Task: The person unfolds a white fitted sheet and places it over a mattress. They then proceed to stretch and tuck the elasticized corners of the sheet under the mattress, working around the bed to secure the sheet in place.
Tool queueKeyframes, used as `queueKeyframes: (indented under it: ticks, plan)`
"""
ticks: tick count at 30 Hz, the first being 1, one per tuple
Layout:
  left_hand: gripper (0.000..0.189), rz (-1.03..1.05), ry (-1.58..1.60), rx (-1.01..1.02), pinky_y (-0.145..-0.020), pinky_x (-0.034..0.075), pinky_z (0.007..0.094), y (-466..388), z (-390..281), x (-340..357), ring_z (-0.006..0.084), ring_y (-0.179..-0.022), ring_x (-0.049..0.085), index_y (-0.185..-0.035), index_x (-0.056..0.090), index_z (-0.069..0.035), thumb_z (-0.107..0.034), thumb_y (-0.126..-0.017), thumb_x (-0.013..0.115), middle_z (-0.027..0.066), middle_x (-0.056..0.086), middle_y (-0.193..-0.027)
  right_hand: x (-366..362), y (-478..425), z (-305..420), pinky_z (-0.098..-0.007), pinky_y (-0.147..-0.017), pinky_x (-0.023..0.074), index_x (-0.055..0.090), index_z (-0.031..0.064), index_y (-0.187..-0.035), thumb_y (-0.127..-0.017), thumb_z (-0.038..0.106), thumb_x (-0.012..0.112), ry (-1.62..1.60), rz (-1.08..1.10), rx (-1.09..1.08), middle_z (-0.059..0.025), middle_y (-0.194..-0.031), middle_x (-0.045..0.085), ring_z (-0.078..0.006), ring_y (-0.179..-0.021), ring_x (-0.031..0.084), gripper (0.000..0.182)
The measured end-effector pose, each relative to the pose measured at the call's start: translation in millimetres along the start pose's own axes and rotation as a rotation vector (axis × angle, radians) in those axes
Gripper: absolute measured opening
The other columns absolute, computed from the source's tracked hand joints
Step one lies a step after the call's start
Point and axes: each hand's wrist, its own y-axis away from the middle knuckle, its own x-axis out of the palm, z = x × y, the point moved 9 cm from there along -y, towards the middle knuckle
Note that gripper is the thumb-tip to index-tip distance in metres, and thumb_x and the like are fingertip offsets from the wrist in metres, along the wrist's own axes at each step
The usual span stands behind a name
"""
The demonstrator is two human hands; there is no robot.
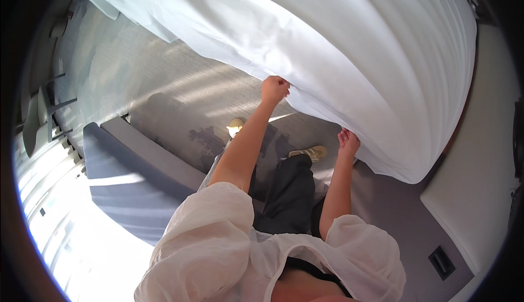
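A large white sheet (pixel 311 56) spreads across the top and right of the view, its near edge hanging loose over the floor. My left hand (pixel 276 89) pinches that edge near the middle of the picture, fingers closed on the cloth. Lower and to the right, my right hand (pixel 348 141) is at the same edge, its fingertips against the fabric and partly curled around it. Between the two hands the hem sags slightly. Soft folds run over the sheet, and what lies beneath it is hidden.
Patterned grey carpet (pixel 163 76) lies below the sheet. A blue-grey upholstered seat (pixel 127 179) stands at the left, near bright window blinds (pixel 49 187). A chair (pixel 41 113) is at the far left. A pale padded panel (pixel 466 171) lines the right side.
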Motion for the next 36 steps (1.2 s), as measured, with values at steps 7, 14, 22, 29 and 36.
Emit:
queueKeyframes:
  ticks: [7,14,22,29,36]
  plan:
    - [0.015,0.235,-0.189,-0.045,-0.057,0.048,0.0341,77.7,64.0,-50.2,0.0237,-0.056,0.060,-0.062,0.060,-0.004,-0.019,-0.066,0.059,0.0094,0.061,-0.060,-108.0,16.9,-41.6,-0.0399,-0.070,0.0475,0.061,-0.0025,-0.074,-0.074,0.020,0.052,1.342,-0.348,-0.051,-0.0191,-0.082,0.062,-0.0275,-0.067,0.061,0.024]
    - [0.021,-0.060,-0.025,-0.182,-0.052,0.048,0.0273,36.9,84.9,-245.7,0.0149,-0.053,0.061,-0.083,0.060,-0.003,-0.019,-0.070,0.066,0.0075,0.062,-0.064,-42.8,46.2,-102.0,-0.0349,-0.044,0.0487,0.053,0.0032,-0.083,-0.078,0.009,0.053,0.766,-0.052,0.422,-0.0116,-0.074,0.059,-0.0210,-0.057,0.058,0.008]
    - [0.054,-0.567,-0.153,0.005,-0.069,0.048,0.0338,-72.5,-31.7,-501.9,0.0231,-0.076,0.060,-0.108,0.052,0.000,-0.020,-0.063,0.073,0.0149,0.060,-0.097,392.9,252.9,-78.1,-0.0290,-0.062,0.0486,0.052,0.0018,-0.106,-0.079,0.016,0.063,0.652,0.758,-0.209,-0.0092,-0.094,0.059,-0.0169,-0.074,0.059,0.033]
    - [0.069,-0.642,-0.276,-0.035,-0.079,0.046,0.0352,-171.7,-68.4,-583.1,0.0281,-0.089,0.058,-0.115,0.044,0.004,-0.023,-0.061,0.076,0.0208,0.054,-0.109,611.8,441.8,72.8,-0.0380,-0.085,0.0385,0.047,0.0022,-0.114,-0.071,0.007,0.067,0.737,0.616,-1.438,-0.0134,-0.111,0.050,-0.0298,-0.101,0.047,0.048]
    - [0.060,-1.009,-0.248,0.107,-0.073,0.046,0.0377,-193.1,-121.8,-694.2,0.0309,-0.082,0.057,-0.115,0.042,-0.001,-0.013,-0.064,0.071,0.0149,0.051,-0.105,758.4,438.7,57.0,-0.0356,-0.073,0.0428,0.046,0.0043,-0.113,-0.074,0.010,0.066,0.973,0.716,-1.398,-0.0087,-0.097,0.055,-0.0245,-0.088,0.053,0.044]
